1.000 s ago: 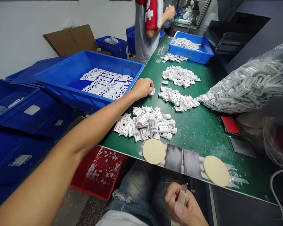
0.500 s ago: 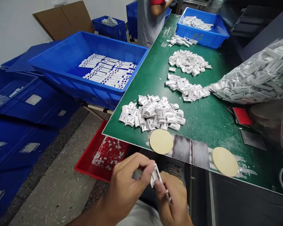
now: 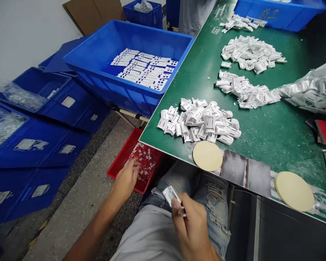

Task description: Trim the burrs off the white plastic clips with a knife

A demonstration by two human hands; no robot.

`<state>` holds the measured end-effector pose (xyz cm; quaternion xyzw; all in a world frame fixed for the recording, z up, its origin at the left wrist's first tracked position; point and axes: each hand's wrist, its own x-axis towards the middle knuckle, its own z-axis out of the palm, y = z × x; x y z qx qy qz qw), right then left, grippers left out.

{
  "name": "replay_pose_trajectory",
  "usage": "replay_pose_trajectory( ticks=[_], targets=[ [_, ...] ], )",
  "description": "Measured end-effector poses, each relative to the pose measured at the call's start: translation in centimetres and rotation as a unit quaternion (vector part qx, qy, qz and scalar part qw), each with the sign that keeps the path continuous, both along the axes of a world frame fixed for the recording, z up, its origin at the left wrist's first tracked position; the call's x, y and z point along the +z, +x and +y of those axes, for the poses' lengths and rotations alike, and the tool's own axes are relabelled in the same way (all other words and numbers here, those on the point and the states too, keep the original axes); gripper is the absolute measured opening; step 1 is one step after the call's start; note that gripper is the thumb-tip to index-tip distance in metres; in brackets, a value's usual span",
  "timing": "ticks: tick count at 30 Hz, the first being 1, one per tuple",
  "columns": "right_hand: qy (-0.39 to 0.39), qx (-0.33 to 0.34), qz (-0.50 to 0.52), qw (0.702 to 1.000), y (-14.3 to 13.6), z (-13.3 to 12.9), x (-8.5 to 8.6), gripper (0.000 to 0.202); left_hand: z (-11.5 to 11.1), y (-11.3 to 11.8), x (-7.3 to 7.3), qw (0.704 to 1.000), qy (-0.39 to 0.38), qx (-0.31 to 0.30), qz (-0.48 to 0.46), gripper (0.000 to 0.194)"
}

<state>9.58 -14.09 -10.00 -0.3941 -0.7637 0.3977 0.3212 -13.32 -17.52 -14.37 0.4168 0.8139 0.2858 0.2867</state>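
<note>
My right hand is closed around a small white plastic part, held above my lap with its hollow side up. A second small bit pokes out below the thumb; I cannot make out what it is. My left hand reaches over the near edge of the red tray, its fingers loosely curled and apart, with nothing visible in them. Small white scraps lie scattered in that tray. On the green table, a heap of similar white plastic parts sits near the corner.
Two round cream discs and dark flat pads line the table's front edge. More white heaps and a clear bag of parts lie farther back. A large blue bin stands left, with stacked blue crates beyond.
My left hand has let go of the white part and moved left and down over the red tray. The right hand keeps the part, now turned. The view has shifted left and down.
</note>
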Motion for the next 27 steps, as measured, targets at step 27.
replay_pose_trajectory(
  ticks=[27],
  targets=[
    [0.291, 0.022, -0.269, 0.918, 7.8, 6.6, 6.0, 0.055, 7.3, 11.8, 10.9, 0.795, -0.04, 0.007, -0.606, 0.009]
  ],
)
